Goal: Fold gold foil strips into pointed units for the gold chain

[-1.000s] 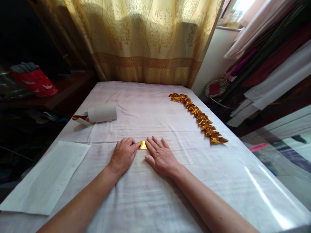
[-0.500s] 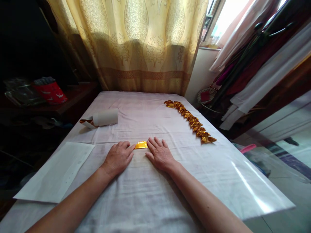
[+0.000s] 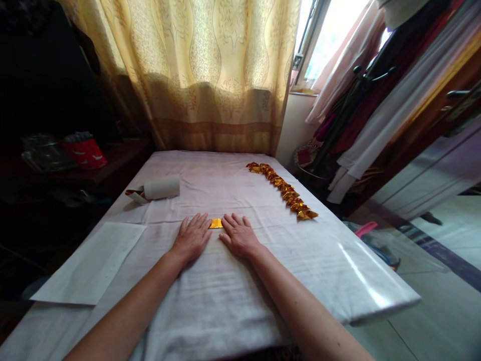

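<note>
A small folded piece of shiny gold foil paper [image 3: 216, 223] lies flat on the white tablecloth [image 3: 225, 291], between my two hands. My left hand [image 3: 192, 236] rests palm down at its left end, with the fingers stretched out and slightly spread. At the other end lies my right hand [image 3: 239, 235], also flat, its fingertips over the foil's edge. Whatever part of the foil runs under the fingers is hidden. Toward the far right of the table, a row of folded gold foil pieces [image 3: 285, 190] runs diagonally, overlapping one another.
A white cardboard-like roll [image 3: 162, 187] with gold foil at its end lies at the left. Nearer me is a white sheet [image 3: 90, 260]. A dark side table bears a red holder [image 3: 85, 152]. A yellow curtain [image 3: 210, 90] hangs behind; clothes [image 3: 361, 150] hang at the right.
My left hand has gone from curled fingers to flat, spread fingers at the foil's left end. My right hand stays flat on the other end. The view has shifted a little.
</note>
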`<action>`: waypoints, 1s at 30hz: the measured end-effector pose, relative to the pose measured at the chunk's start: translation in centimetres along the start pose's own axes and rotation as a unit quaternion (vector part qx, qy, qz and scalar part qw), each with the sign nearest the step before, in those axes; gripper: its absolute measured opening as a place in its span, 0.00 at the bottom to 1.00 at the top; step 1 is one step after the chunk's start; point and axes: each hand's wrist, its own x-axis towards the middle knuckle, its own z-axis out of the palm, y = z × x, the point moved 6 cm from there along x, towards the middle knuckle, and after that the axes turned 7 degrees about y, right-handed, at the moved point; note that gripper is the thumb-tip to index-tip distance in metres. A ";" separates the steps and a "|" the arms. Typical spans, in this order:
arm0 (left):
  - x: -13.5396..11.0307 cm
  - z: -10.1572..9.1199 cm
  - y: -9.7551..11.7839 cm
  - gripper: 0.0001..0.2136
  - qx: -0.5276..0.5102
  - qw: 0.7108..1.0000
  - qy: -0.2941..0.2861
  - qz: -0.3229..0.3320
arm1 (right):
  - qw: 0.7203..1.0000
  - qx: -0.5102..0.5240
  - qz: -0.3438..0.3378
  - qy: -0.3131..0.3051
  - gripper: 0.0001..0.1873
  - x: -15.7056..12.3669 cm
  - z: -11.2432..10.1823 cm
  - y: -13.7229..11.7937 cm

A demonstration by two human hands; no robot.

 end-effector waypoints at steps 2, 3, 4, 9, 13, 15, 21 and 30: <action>0.1 0.2 -0.7 0.21 -0.009 1.000 -0.004 -0.017 | 1.000 -0.002 0.002 0.004 0.30 0.0 0.0 0.0; 0.1 0.3 -1.0 0.20 -0.014 1.000 -0.004 -0.023 | 1.000 -0.004 0.003 0.006 0.30 0.0 -0.1 0.0; 0.2 0.3 -1.2 0.20 -0.018 0.999 -0.002 -0.027 | 1.000 -0.006 0.006 0.008 0.30 -0.1 -0.1 -0.1; 0.5 0.1 -1.6 0.18 -0.039 0.998 0.021 -0.038 | 0.999 -0.013 0.034 0.018 0.29 -0.2 -0.1 -0.2; 0.8 -0.2 -1.7 0.16 -0.048 0.997 0.032 -0.052 | 0.998 -0.009 0.056 0.032 0.30 -0.1 -0.1 -0.5; 0.9 -0.3 -1.7 0.15 -0.050 0.997 0.034 -0.055 | 0.998 -0.002 0.054 0.040 0.32 0.2 -0.1 -0.8; 0.7 -0.6 -1.5 0.15 -0.045 0.997 0.037 -0.058 | 0.999 0.036 0.007 0.008 0.33 1.4 0.9 -2.8; -0.2 -1.2 -0.7 0.15 -0.034 0.995 0.056 -0.079 | 0.997 0.018 0.069 0.009 0.34 0.8 1.1 -2.4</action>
